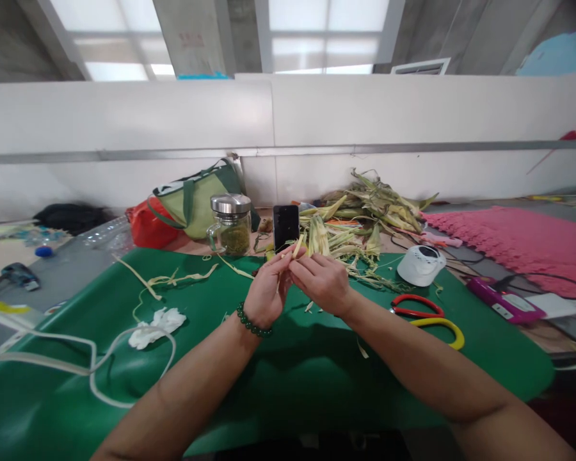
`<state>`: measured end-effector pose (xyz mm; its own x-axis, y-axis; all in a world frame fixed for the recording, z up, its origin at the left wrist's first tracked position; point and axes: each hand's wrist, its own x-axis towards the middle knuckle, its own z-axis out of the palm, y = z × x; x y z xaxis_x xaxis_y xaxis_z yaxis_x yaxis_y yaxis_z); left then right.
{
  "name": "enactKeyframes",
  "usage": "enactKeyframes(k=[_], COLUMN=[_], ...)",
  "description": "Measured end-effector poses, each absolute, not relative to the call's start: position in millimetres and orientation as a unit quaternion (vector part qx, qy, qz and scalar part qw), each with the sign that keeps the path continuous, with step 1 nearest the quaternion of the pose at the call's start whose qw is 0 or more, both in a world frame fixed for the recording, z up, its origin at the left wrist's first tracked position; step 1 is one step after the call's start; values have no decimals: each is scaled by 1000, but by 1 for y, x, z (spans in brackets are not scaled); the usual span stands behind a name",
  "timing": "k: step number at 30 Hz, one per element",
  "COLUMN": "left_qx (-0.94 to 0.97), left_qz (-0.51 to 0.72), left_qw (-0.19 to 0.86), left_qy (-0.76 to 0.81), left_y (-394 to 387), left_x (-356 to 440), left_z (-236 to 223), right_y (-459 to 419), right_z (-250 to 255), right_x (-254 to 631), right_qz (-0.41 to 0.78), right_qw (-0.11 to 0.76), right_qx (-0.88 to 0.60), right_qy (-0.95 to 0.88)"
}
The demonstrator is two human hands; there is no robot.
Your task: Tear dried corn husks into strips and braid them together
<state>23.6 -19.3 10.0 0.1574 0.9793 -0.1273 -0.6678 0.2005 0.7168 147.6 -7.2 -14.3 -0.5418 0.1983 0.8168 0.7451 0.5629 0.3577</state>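
Both forearms reach in from the near edge of the green mat [139,384], angled toward each other so the hands meet over its far half, around the middle. The left hand [267,291], the one with the green bead bracelet [253,322] on its wrist, is turned up on its side, thumb and fingers pinching a pale corn husk strip [298,245] that pokes up past the fingertips. The right hand [322,280] is back-up, fingers curled in tight, and it's pinching the lower part of that same strip, right up against the left one. Container-wise, there's a glass mug [235,238] at the far edge, left of centre, steel lid [231,203] on, a good bit of yellowish-green stuff inside, no clue what exactly. Behind it a green tote bag [196,203] slumps next to a red bag [152,223]; can't tell what's in either. A dark phone [286,225] stands upright by the far edge just behind the hands, and a messy corn husk pile [377,208] spreads to the right of it.
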Motion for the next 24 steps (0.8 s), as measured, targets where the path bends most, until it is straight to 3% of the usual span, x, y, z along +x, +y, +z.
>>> enactKeyframes(k=[11,24], left_qx=[285,247], left_qz=[570,568], left_qw=[712,719], left_qy=[294,316], left_y=[-12,-18], left_x=[21,24], left_z=[3,10], right_y=[-1,-1], right_z=[-17,-20], right_x=[147,141], right_qz=[-339,-329], right_qw=[391,331], right_qx=[-303,-221], right_qy=[-800,-857])
